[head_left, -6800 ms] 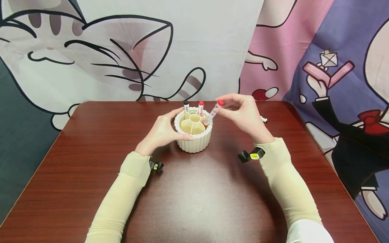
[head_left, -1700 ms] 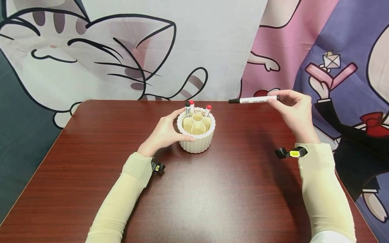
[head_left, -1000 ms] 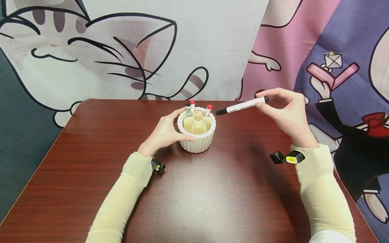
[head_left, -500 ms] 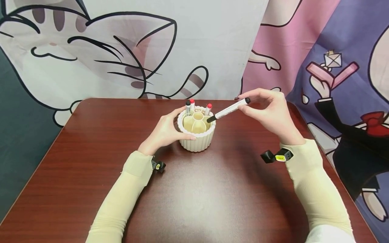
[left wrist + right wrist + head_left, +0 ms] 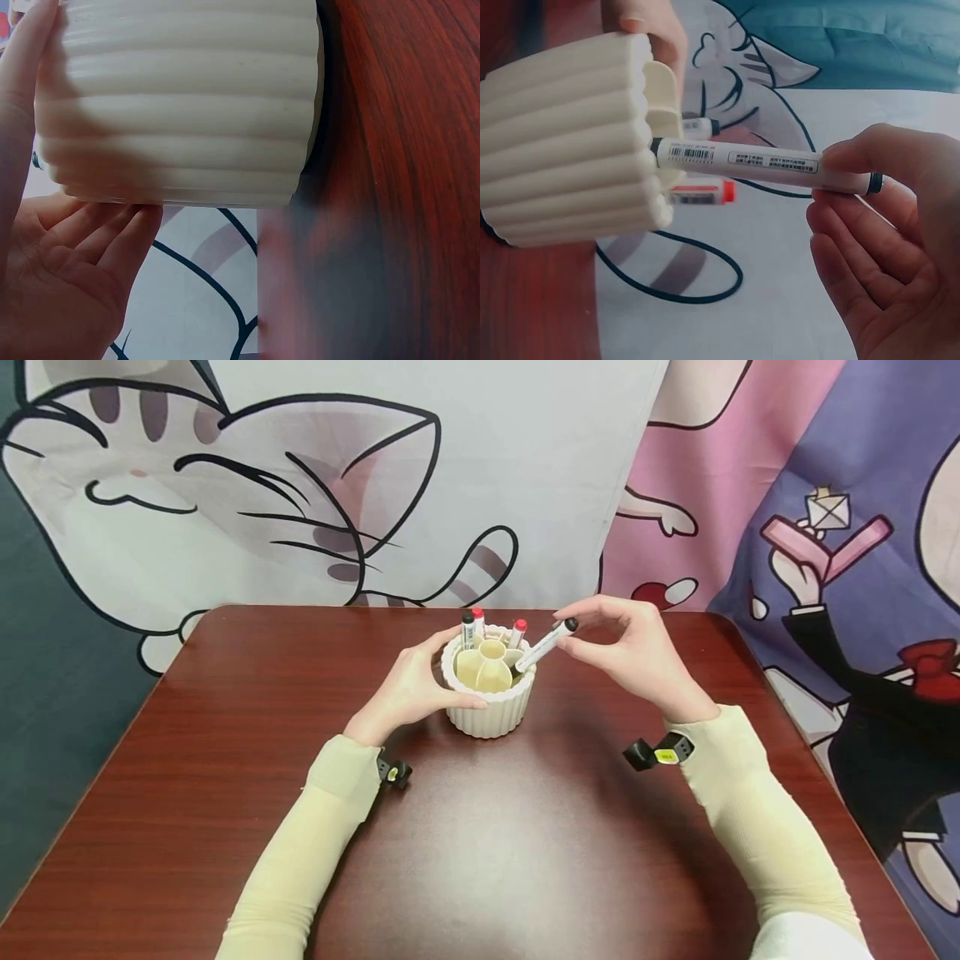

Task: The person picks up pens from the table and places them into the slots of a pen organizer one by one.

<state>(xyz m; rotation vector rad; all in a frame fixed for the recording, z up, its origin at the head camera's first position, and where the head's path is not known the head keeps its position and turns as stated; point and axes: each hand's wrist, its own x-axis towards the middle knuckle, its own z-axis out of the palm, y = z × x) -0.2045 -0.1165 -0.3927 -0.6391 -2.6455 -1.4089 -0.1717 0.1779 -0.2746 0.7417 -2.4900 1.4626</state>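
Note:
A cream, ribbed pen holder (image 5: pixel 487 722) with petal-shaped compartments stands upright on the table. My left hand (image 5: pixel 408 689) holds it from the left, thumb in front and fingers round the far side; its ribbed wall (image 5: pixel 187 90) fills much of the left wrist view. Between thumb and fingers my right hand (image 5: pixel 637 656) pinches a white marker (image 5: pixel 543 645) near its upper black end. The marker tilts, its lower black end inside the rim on the right, as the right wrist view confirms. At the back of the holder are a black-ended marker (image 5: pixel 468 631) and two red-ended markers (image 5: pixel 517 633).
The dark red-brown wooden table (image 5: pixel 300 827) extends around both forearms. Behind it hangs a cartoon-printed cloth (image 5: pixel 555 468). A small black camera is strapped to each wrist.
Earlier my right hand let a red-ended marker stay in the holder and took up the black-ended one. It has since moved left, tipping the marker down into the rim. The left hand has kept its hold.

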